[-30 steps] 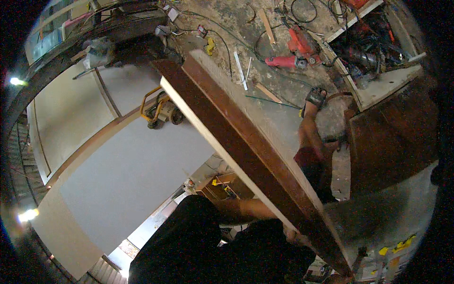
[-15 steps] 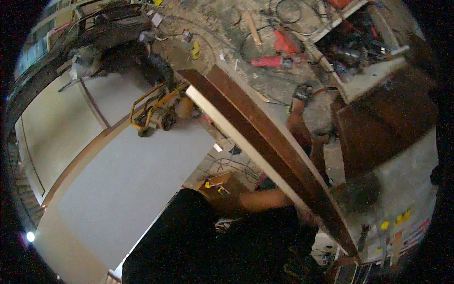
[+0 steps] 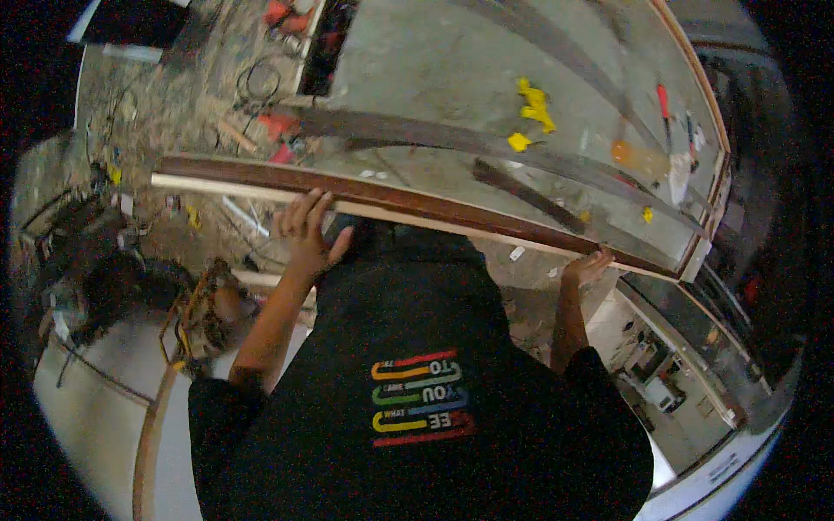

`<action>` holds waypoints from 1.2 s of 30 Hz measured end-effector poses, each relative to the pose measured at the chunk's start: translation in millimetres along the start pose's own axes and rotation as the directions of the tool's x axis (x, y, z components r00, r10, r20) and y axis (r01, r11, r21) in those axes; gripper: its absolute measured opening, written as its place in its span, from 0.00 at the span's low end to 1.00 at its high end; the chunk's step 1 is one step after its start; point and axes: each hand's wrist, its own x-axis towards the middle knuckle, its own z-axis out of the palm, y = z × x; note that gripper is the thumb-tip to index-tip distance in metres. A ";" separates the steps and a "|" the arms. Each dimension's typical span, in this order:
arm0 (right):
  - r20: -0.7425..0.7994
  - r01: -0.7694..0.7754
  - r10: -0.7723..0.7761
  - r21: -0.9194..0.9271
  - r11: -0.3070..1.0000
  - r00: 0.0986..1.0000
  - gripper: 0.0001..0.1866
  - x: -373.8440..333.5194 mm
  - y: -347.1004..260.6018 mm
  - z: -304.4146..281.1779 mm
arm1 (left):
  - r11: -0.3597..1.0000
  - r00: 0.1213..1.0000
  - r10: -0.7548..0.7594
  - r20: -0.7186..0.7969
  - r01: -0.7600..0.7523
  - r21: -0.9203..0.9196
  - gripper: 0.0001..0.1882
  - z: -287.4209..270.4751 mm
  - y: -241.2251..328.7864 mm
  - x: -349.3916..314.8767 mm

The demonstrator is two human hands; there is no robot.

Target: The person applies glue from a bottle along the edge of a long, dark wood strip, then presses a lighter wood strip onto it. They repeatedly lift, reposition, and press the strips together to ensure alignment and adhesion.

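A long brown wooden piece (image 3: pixel 391 193) with a pale edge lies across the view in front of my body, slanting down to the right. My left hand (image 3: pixel 304 227) grips its pale near edge left of the middle, fingers laid over it and thumb to the side. Near its right end, my right hand (image 3: pixel 591 266) holds the same edge, with the fingertips on top. The undersides of both grips are hidden.
Beyond the wood is a grey worktop (image 3: pixel 417 52) with yellow clamp-like pieces (image 3: pixel 536 108) and a red-handled tool (image 3: pixel 663 102). A dark strip (image 3: pixel 526 193) lies there. To the left are a red power tool (image 3: pixel 280 123), a yellow-framed machine (image 3: pixel 195 317) and a pale panel (image 3: pixel 95 425).
My view has turned to the right. The wooden piece has swung from a steep diagonal to nearly crosswise. Both hands are now plainly seen on its near edge.
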 end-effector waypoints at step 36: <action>0.495 -0.332 0.365 -0.157 0.930 0.789 0.20 395.8 194.3 110.8 | 0.964 0.970 -0.243 -0.032 0.245 0.101 0.32 -11.7 150.2 57.4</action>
